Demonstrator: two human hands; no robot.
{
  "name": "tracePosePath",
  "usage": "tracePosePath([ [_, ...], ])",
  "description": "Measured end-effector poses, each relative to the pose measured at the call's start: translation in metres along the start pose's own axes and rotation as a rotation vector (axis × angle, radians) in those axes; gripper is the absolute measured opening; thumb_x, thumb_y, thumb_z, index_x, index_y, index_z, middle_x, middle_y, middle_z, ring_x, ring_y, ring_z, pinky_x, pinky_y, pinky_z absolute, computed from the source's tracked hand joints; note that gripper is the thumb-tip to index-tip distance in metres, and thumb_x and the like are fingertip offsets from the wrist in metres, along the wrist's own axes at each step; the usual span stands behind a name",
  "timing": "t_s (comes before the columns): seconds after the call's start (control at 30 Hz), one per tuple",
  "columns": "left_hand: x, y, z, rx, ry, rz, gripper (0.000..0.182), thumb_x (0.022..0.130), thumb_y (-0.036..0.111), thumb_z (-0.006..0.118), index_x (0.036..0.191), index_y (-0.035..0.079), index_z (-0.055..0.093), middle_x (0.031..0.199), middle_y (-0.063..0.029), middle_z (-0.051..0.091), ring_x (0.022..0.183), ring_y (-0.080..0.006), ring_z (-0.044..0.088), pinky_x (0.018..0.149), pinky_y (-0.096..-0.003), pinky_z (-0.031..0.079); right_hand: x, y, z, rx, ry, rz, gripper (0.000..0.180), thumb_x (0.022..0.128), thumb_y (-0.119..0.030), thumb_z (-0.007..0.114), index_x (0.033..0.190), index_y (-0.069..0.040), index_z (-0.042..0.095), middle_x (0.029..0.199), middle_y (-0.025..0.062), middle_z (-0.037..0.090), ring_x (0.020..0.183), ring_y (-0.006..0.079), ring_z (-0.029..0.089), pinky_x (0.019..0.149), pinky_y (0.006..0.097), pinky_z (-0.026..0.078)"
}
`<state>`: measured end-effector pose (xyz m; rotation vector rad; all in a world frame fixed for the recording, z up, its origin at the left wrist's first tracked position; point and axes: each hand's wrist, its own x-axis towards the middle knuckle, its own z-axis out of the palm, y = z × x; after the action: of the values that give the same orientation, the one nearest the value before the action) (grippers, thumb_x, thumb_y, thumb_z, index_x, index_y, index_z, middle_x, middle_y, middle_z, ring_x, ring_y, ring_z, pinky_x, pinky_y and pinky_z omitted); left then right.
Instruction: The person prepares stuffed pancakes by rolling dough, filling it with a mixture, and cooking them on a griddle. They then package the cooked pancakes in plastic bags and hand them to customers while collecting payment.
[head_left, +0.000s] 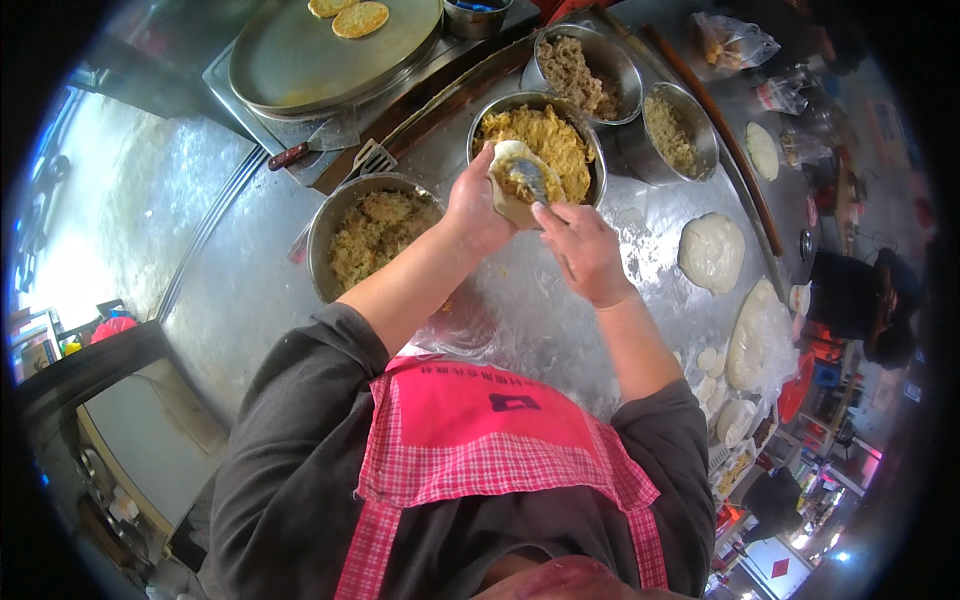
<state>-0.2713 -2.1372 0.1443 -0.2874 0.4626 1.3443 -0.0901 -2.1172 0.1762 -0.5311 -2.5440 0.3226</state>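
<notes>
My left hand cups a round dough wrapper with yellowish filling heaped on it. In my right hand is a metal spoon, its bowl pressed on the filling and its handle running down through my fingers. Both hands are over the near rim of a steel bowl of yellow shredded filling. Left of my forearm sits another steel bowl with a paler, greenish mixture, partly hidden by the arm.
Beyond stand steel bowls of brownish filling and pale grainy filling. A round griddle holds flat cakes. A spatula and a red-handled scraper lie nearby. Dough rests at right, beside plastic-covered dough.
</notes>
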Motion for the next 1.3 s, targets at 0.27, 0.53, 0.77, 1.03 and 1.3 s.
tracePosePath([
  [0.27, -0.002, 0.013, -0.011, -0.056, -0.201, -0.143, 0.056, 0.101, 0.051, 0.032, 0.139, 0.011, 0.043, 0.142, -0.0146, 0.047, 0.13, -0.0373, 0.046, 0.106, -0.0607, 0.035, -0.014, 0.004, -0.038, 0.375, 0.188, 0.218, 0.03, 0.09, 0.007, 0.056, 0.117, -0.001, 0.065, 0.104, 0.0138, 0.064, 0.082, 0.0204, 0.064, 0.074, 0.0274, 0.052],
  [0.53, -0.008, 0.022, -0.019, -0.052, -0.191, -0.154, 0.059, 0.1, 0.054, 0.035, 0.138, 0.01, 0.045, 0.141, -0.0152, 0.048, 0.129, -0.0376, 0.047, 0.107, -0.0596, 0.035, -0.019, 0.024, -0.018, 0.667, 0.296, 0.471, 0.024, 0.099, -0.007, 0.048, 0.117, -0.001, 0.064, 0.101, 0.0127, 0.066, 0.082, 0.0169, 0.063, 0.075, 0.0269, 0.05],
  [0.77, -0.023, 0.029, -0.03, -0.193, -0.208, -0.077, 0.053, 0.102, 0.047, 0.031, 0.137, 0.01, 0.047, 0.139, -0.0156, 0.05, 0.128, -0.0366, 0.048, 0.109, -0.0564, 0.035, -0.013, 0.027, 0.012, 0.134, 0.288, 0.577, 0.054, 0.097, -0.031, 0.054, 0.143, -0.005, 0.043, 0.145, 0.0131, 0.045, 0.136, 0.0298, 0.038, 0.109, 0.044, 0.031],
  [1.03, -0.046, 0.013, -0.027, -0.213, -0.177, -0.089, 0.048, 0.103, 0.038, 0.026, 0.136, 0.01, 0.047, 0.136, -0.0136, 0.052, 0.125, -0.0318, 0.05, 0.108, -0.0531, 0.037, 0.016, -0.056, 0.015, -0.27, -0.184, 0.049, 0.074, 0.095, -0.058, 0.039, 0.144, -0.002, 0.04, 0.149, 0.0137, 0.041, 0.144, 0.036, 0.025, 0.117, 0.0536, 0.011],
  [1.3, -0.08, 0.01, -0.017, 0.019, -0.198, -0.046, 0.06, 0.1, 0.056, 0.031, 0.137, 0.011, 0.044, 0.133, -0.0114, 0.053, 0.123, -0.0311, 0.052, 0.108, -0.0527, 0.037, 0.035, -0.053, 0.012, 0.034, -0.133, -0.042, 0.064, 0.095, -0.055, 0.047, 0.134, -0.006, 0.052, 0.141, 0.0107, 0.05, 0.139, 0.0345, 0.036, 0.116, 0.0544, 0.017],
])
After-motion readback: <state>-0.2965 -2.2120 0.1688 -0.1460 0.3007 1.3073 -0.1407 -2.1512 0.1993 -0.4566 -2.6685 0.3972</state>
